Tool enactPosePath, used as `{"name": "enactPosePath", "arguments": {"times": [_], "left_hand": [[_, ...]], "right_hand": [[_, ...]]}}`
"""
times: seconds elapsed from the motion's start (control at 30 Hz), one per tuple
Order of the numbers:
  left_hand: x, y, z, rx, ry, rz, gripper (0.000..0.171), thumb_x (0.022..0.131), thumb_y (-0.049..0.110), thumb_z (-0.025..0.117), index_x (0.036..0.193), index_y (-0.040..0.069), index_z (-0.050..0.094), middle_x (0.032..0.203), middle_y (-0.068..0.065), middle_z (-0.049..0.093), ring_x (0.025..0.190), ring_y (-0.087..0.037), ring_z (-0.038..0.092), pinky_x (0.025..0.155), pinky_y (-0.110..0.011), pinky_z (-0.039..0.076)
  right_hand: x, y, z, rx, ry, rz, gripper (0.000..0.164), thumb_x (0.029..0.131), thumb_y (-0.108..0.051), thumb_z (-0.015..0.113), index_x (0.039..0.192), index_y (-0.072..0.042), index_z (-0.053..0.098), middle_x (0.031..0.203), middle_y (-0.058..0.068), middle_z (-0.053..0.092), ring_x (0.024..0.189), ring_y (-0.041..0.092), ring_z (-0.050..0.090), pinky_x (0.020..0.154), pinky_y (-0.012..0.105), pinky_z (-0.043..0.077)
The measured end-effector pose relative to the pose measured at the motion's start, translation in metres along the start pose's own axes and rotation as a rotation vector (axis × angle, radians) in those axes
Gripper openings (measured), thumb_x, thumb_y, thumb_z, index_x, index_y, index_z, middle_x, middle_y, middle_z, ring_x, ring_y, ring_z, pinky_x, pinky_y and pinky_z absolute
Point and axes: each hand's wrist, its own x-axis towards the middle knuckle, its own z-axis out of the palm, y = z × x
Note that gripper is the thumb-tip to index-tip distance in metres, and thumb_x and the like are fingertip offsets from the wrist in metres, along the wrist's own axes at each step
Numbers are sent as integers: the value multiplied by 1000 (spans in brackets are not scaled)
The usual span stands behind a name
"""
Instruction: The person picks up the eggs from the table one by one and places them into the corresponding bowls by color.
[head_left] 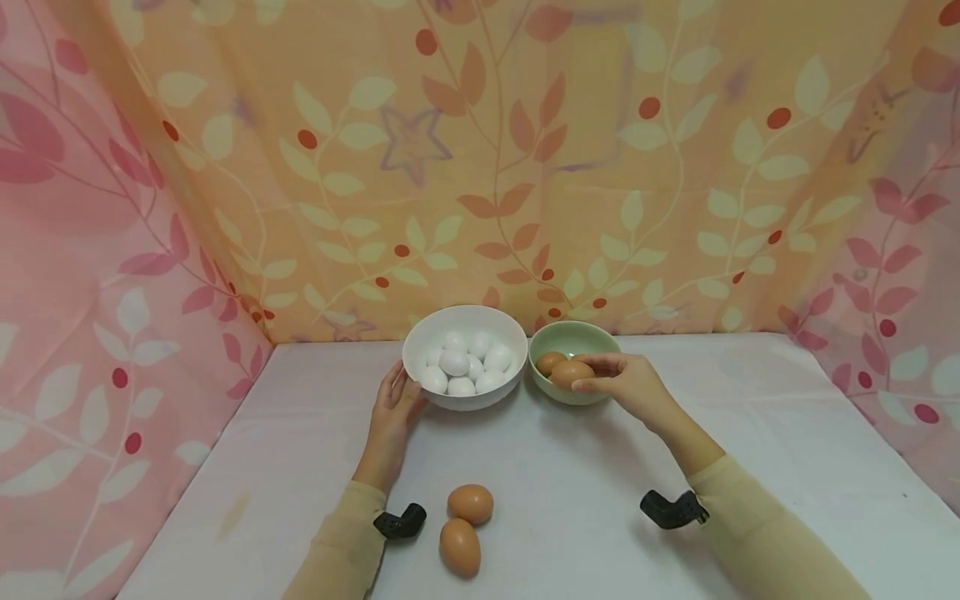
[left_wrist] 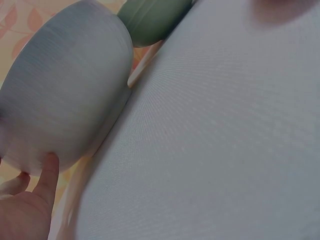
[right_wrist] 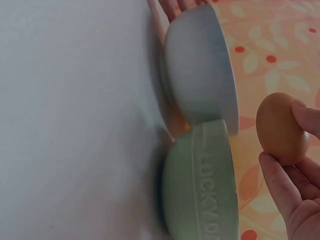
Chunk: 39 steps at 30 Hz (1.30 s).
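Note:
Between the thumb and fingers of my right hand (head_left: 633, 387) is a brown egg (right_wrist: 281, 129), pinched just above the rim of the green bowl (right_wrist: 200, 185). Inside that bowl, another brown egg (head_left: 550, 362) shows beside the held one. My left hand (head_left: 392, 408) rests its fairly straight fingers against the left side of the white bowl (left_wrist: 70, 85). Several white eggs (head_left: 453, 362) are heaped in the white bowl. The two bowls stand side by side, the green one on the right.
Two brown eggs, one (head_left: 470, 504) behind the other (head_left: 460, 547), lie close together on the white tablecloth (head_left: 555, 517) between the forearms. Patterned cloth (head_left: 480, 167) hangs right behind the bowls, with pink cloth (head_left: 82, 333) at the sides. A black device (head_left: 671, 509) sits at each wrist.

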Motion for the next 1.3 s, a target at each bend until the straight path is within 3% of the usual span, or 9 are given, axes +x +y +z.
{"name": "enactPosePath", "arguments": {"times": [0.2,0.47,0.87,1.3], "left_hand": [[1,0,-1,8,4,-1,61,103,25,56,156,24,27,166,-1,21,149,-17,31,117,-40,40],[0,-1,1,9,16,-9,61,103,23,56,156,24,27,166,-3,21,149,-18,31,117,-40,40],[0,-1,1,12,15,-2,63,102,25,58,157,22,26,167,-5,20,149,-21,31,117,-42,39],[0,-2,0,16,4,11,64,102,23,56,158,19,24,167,-8,18,151,-24,26,117,-43,39]], "right_hand": [[17,1,-2,2,4,13,61,81,-37,83,130,-5,65,126,15,69,119,25,61,89,18,48],[36,1,-4,7,10,20,61,83,-40,80,131,-6,64,132,16,64,126,29,55,104,38,47],[57,7,-1,19,45,64,61,86,-36,77,134,-2,61,139,20,59,133,35,50,113,48,42],[78,20,6,2,76,101,58,86,-35,79,132,-2,63,138,19,60,130,33,51,107,41,47]]}}
